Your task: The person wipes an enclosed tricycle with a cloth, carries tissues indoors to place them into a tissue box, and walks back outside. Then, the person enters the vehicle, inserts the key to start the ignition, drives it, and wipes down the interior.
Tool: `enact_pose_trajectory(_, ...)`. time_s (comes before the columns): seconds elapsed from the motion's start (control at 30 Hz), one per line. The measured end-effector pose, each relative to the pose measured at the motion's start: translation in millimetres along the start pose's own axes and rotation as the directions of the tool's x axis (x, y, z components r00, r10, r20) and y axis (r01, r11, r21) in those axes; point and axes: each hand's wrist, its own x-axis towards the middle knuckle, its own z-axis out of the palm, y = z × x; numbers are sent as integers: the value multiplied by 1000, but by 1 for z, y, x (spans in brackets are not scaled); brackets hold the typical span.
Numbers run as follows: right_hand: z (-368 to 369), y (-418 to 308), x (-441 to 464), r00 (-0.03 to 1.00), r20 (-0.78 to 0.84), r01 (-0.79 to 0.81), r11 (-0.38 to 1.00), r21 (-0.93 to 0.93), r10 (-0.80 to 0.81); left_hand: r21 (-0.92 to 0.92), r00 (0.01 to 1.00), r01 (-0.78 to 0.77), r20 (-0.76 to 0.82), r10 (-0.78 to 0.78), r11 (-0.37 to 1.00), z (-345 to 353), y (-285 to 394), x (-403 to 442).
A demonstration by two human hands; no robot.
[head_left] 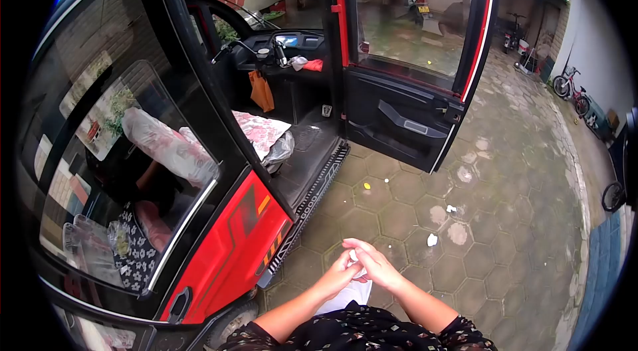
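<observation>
My left hand [340, 276] and my right hand [374, 264] meet in front of my body, low in the view. Their fingers are closed around a small white thing [353, 256], perhaps tissue, mostly hidden between them. Below the hands a white cloth or bag [350, 294] shows against the dark patterned clothing. To the left stands a red and black vehicle [219, 245] with its front door [405, 118] swung open. Inside are a seat with a pink and white cover [261, 130], handlebars [280, 52] and an orange bag [261, 91].
Hexagonal paving [425, 218] with white scraps [432, 239] and a yellow leaf [367, 185] lies ahead. Bicycles [570, 88] stand along the right wall [601, 52]. A step edge [319, 185] runs under the doorway. The rear window [133, 152] shows wrapped seats and reflections.
</observation>
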Motion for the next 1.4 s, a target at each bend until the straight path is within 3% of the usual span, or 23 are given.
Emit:
enact_pose_trajectory(0.1, -26, -1, 62, 995, 101, 24, 964, -264, 3, 91, 999, -2, -42, 6, 996, -30, 16, 59)
enact_pose_trajectory(0.17, -45, -2, 95, 985, 168, 111, 919, -378, -50, 18, 999, -27, -37, 27, 999, -46, 26, 92)
enact_pose_trajectory(0.23, -62, -7, 128, 982, 172, 135, 917, -376, -74, 175, 999, 16, -49, -8, 984, -59, 54, 121)
enact_pose_trajectory(0.3, -72, -13, 160, 977, 187, 165, 919, -358, -102, 127, 997, 37, -70, -29, 991, -60, 93, 140)
enact_pose_trajectory(0.37, -77, -21, 183, 988, 133, 110, 963, -247, -79, 154, 991, -47, -120, 66, 987, -67, 113, 157)
enact_pose_trajectory(0.43, -81, -22, 205, 982, 172, 123, 960, -253, -80, 187, 976, -110, -167, 142, 976, -84, 116, 175)
enact_pose_trajectory(0.5, -84, -8, 229, 976, 200, 122, 978, -169, -87, 144, 925, -148, -331, 188, 979, -101, 121, 186)
enact_pose_trajectory(0.57, -96, -10, 254, 975, 221, 21, 990, -140, 11, 86, 888, -128, -435, 152, 988, -123, 130, 186)
enact_pose_trajectory(0.63, -118, 0, 284, 983, 173, -26, 985, -172, 56, 38, 832, -65, -550, 75, 997, -146, 138, 189)
enact_pose_trajectory(0.7, -148, 20, 318, 994, 64, -77, 975, -210, 92, -20, 721, -118, -689, 72, 993, -177, 130, 199)
enact_pose_trajectory(0.73, -170, 45, 340, 998, 9, -58, 966, -250, 63, 26, 585, -171, -801, 123, 985, -197, 119, 211)
enact_pose_trajectory(0.77, -192, 70, 359, 999, -40, -46, 956, -289, 36, 2, 505, -152, -859, 80, 988, -204, 128, 214)
enact_pose_trajectory(0.83, -236, 94, 390, 974, -191, -169, 957, -237, 125, -73, 457, -149, -889, 3, 986, -230, 135, 217)
enact_pose_trajectory(0.9, -278, 94, 414, 924, -278, -339, 896, -288, 261, -23, 321, -203, -946, 44, 979, -261, 128, 230)
enact_pose_trajectory(0.93, -301, 105, 425, 906, -340, -381, 834, -398, 251, 48, 215, -209, -972, 94, 977, -275, 121, 240)
enact_pose_trajectory(1.07, -363, 122, 452, 869, -467, -465, 598, -652, 166, -109, 260, -244, -965, -43, 964, -303, 141, 269)
enact_pose_trajectory(1.17, -388, 131, 465, 874, -462, -468, 527, -709, 153, -79, 141, -198, -989, -51, 977, -334, 143, 290)
enact_pose_trajectory(1.27, -401, 153, 464, 874, -437, -474, 558, -681, 210, -124, 76, -209, -991, -110, 970, -371, 145, 305)
enact_pose_trajectory(1.3, -401, 153, 463, 872, -442, -481, 530, -699, 209, -125, 1, -224, -992, -128, 967, -382, 149, 311)
enact_pose_trajectory(1.4, -408, 169, 452, 885, -397, -465, 490, -737, 243, -135, -76, -142, -986, -147, 981, -411, 166, 322)
